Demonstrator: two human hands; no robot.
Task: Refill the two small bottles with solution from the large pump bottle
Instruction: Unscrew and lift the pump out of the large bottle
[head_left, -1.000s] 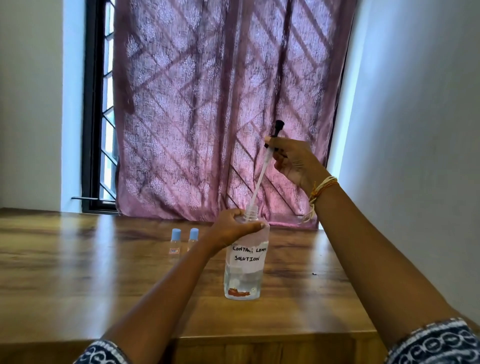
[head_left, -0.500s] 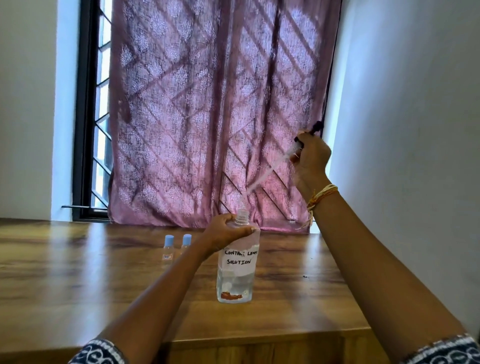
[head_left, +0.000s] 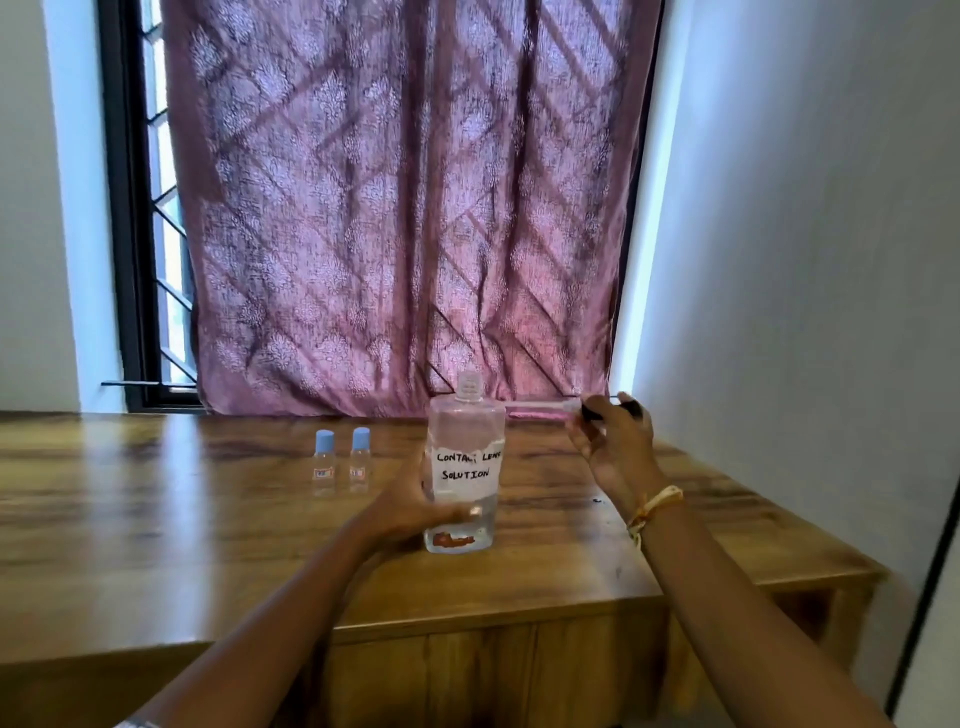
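Note:
The large clear bottle (head_left: 464, 467), labelled "contact lens solution", stands upright on the wooden table (head_left: 156, 545) with its neck uncovered and a little liquid at the bottom. My left hand (head_left: 410, 512) grips its lower left side. My right hand (head_left: 613, 441), to the right of the bottle near the table's back edge, holds the black pump head with its clear dip tube (head_left: 540, 408) lying roughly level and pointing left. Two small clear bottles (head_left: 324, 462) (head_left: 360, 460) with blue caps stand side by side to the left of the large one.
A mauve patterned curtain (head_left: 405, 208) hangs behind the table over a barred window (head_left: 156, 234). A white wall (head_left: 805, 260) runs close along the right. The table's front edge is stepped, with cabinet fronts (head_left: 493, 670) below.
My right hand has drawn the pump and tube fully out of the bottle and lowered them to the right, down to table level. My left hand has slid from the bottle's shoulder to its lower side.

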